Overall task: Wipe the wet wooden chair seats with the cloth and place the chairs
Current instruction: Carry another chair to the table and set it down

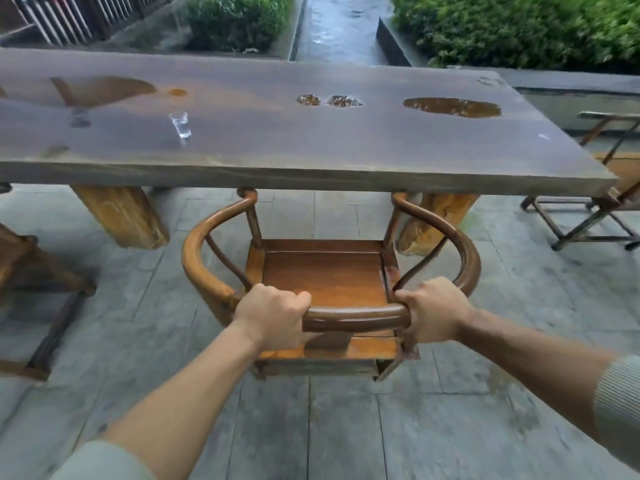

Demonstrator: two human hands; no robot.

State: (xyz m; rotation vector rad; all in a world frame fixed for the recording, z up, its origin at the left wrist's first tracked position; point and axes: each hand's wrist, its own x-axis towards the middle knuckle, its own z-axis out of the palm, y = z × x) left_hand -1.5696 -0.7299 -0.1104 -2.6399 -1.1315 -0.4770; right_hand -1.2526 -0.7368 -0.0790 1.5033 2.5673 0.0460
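A wooden armchair (325, 271) with a curved back rail stands right in front of me, its front facing the long table (311, 154). The arm tips reach just under the table's near edge. My left hand (272, 317) grips the back rail on the left. My right hand (433, 315) grips the same rail on the right. The seat looks brown and smooth. No cloth is in view.
The long wooden tabletop holds puddles (452, 107) and a small glass (180, 124). Thick wooden legs (121, 216) flank the chair. Another chair (34, 278) stands at left, one more (599, 188) at the table's right end. Wet stone paving lies underfoot, hedges beyond.
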